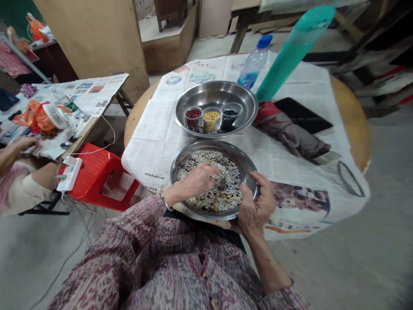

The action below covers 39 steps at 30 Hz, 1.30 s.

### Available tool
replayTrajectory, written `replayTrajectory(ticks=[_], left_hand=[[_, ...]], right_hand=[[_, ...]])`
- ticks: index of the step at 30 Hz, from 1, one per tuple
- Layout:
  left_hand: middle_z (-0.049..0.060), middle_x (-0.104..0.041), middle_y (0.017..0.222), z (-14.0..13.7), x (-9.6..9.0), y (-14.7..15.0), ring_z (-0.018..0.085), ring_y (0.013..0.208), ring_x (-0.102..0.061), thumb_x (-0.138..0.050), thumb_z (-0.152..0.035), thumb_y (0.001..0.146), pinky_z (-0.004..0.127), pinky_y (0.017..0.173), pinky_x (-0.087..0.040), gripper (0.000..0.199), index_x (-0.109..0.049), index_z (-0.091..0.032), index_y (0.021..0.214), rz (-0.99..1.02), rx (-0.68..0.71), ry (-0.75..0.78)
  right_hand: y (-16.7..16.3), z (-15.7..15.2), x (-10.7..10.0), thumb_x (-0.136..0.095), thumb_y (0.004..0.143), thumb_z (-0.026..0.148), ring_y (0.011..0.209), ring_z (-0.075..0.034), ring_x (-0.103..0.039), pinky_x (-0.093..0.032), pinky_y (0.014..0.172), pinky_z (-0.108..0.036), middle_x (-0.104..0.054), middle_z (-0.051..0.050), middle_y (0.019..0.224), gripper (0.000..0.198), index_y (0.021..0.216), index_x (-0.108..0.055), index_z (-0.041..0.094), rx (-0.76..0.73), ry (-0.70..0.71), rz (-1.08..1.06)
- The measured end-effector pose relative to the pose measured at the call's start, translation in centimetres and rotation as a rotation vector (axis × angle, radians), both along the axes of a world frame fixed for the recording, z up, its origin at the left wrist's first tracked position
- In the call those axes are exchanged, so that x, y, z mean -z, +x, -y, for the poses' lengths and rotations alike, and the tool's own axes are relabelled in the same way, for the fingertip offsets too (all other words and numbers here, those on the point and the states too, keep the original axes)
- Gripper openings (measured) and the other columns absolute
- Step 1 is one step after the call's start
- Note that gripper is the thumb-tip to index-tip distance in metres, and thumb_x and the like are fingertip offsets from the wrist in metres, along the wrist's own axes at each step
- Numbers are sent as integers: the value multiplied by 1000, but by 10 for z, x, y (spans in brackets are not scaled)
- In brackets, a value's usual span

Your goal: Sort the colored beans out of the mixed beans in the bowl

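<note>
A steel plate [180, 161] full of mixed beans [226, 196] sits at the near edge of a round table. My left hand [196, 181] rests in the beans, fingertips pinched together among them. My right hand [254, 206] grips the plate's right rim. Behind it stands a larger steel bowl [216, 92] holding three small cups: red beans [193, 116], yellow beans [211, 118] and black beans [229, 116].
Newspaper [155, 137] covers the table. A water bottle [254, 62], a teal tube [293, 49], a folded cloth [290, 133] and a dark tablet [303, 114] lie at the back right. A red stool [97, 170] stands left. Another person's hand [22, 143] works at the left table.
</note>
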<state>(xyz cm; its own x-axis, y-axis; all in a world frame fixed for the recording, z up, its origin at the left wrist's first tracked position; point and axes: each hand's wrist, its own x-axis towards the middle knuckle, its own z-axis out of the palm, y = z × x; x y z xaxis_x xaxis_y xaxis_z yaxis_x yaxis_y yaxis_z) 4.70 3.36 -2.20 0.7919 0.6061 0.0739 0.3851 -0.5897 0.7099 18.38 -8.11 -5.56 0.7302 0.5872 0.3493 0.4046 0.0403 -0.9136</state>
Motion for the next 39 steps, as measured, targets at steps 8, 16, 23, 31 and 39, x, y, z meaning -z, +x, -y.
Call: replayTrajectory(ticks=[8,16,23,31,39], left_hand=[[8,-65,115,39,-26,-31,23,103,-58,-58,-18,94,36,97,-48,18,-67,-20,109,-198,450,327],[10,-52,139,17,-19,5,28,129,-45,-50,-14,97,44,108,-40,27,-66,-21,118,-373,381,662],[12,-57,122,-17,-30,-11,24,113,-52,-38,-2,95,34,92,-49,33,-60,-13,117,-521,48,535],[15,-48,131,23,-37,-47,33,115,-50,-77,-40,83,42,87,-53,63,-47,-19,134,-563,63,342],[6,-60,108,11,-15,9,18,100,-60,-41,-11,99,33,89,-53,26,-60,-20,114,-300,221,191]], right_hand=[[2,-1,2,-60,84,37,120,-29,-60,-42,109,-54,-66,-13,123,35,111,-67,17,8,-34,35],[1,1,3,-63,82,33,120,-29,-59,-41,108,-52,-66,-13,122,36,113,-68,15,0,-16,18],[2,1,6,-64,82,31,119,-29,-59,-42,108,-51,-67,-12,121,37,115,-69,16,4,3,21],[1,1,3,-64,81,31,119,-29,-59,-41,109,-51,-66,-11,121,36,113,-68,16,6,-4,11],[3,0,7,-64,82,31,117,-28,-60,-42,107,-50,-67,-11,119,35,113,-69,16,2,-2,56]])
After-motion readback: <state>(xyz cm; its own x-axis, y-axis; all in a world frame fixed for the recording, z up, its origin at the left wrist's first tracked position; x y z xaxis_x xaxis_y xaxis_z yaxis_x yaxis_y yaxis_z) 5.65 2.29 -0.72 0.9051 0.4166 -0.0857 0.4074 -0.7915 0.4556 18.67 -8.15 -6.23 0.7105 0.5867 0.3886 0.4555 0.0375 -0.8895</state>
